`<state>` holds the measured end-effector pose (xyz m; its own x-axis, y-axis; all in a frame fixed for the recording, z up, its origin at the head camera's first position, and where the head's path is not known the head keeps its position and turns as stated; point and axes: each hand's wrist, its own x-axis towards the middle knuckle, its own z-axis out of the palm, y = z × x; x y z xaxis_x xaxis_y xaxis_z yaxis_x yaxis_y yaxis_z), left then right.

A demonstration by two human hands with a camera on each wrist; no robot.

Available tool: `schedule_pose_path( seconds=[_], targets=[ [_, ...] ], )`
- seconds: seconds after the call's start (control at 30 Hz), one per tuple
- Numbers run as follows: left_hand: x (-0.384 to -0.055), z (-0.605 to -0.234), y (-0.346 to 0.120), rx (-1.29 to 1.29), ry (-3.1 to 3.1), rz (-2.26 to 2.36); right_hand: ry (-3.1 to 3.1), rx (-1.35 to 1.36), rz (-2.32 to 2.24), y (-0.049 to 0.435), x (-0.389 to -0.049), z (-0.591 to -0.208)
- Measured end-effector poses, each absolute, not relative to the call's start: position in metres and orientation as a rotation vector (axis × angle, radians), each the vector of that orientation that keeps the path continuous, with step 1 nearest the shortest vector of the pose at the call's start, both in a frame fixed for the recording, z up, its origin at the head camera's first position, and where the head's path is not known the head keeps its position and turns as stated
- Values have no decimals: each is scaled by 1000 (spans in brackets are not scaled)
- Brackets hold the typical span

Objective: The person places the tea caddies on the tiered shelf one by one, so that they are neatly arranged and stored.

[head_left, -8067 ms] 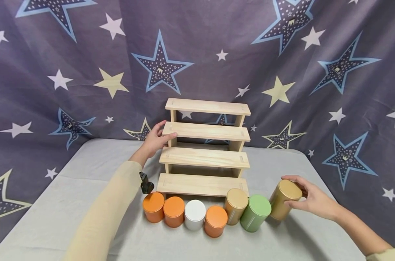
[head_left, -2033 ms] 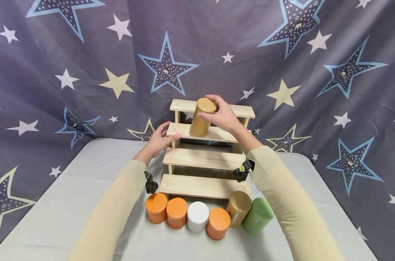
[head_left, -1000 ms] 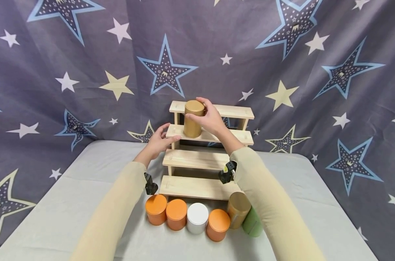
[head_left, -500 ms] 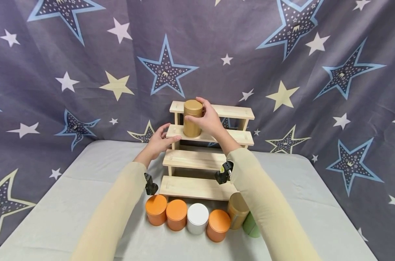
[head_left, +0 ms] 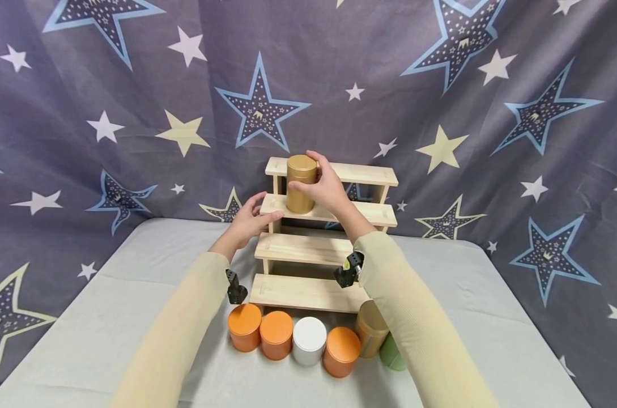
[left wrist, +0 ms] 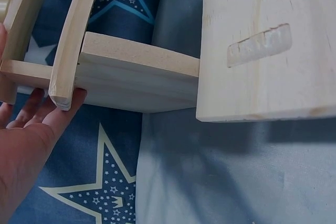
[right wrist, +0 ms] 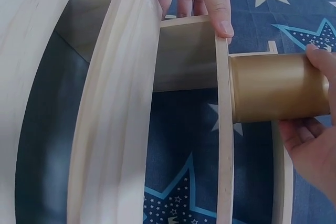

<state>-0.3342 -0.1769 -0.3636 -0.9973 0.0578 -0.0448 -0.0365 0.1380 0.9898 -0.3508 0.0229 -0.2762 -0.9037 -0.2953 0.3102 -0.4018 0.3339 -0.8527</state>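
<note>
A gold canister (head_left: 300,195) stands upright on the second shelf from the top of a stepped wooden rack (head_left: 308,247), toward its left end. My right hand (head_left: 328,184) grips it round its upper part, thumb in front and fingers behind. In the right wrist view the base of the gold canister (right wrist: 278,88) meets the shelf board. My left hand (head_left: 249,221) holds the left end of that same shelf, thumb on the board's top. The left wrist view shows the fingers of the left hand (left wrist: 31,135) under and beside the board's end.
Before the rack stand orange canisters (head_left: 244,327), a white canister (head_left: 309,340), another gold canister (head_left: 371,328) and a green canister (head_left: 392,354), partly hidden by my right sleeve (head_left: 415,317). A star-patterned curtain (head_left: 308,68) hangs behind the grey-covered table (head_left: 109,317).
Over the earlier frames my right hand carried the gold canister from the table's right side up to the second shelf, then leftward along it. During the last half second almost nothing has moved.
</note>
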Motion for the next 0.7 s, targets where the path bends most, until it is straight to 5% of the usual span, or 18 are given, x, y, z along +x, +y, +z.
schedule_pose_path(
  seconds=[0.7],
  targets=[
    [-333,-363,-177,22,2349,1994,-2557,609,1576,30,-347,-273]
  ],
)
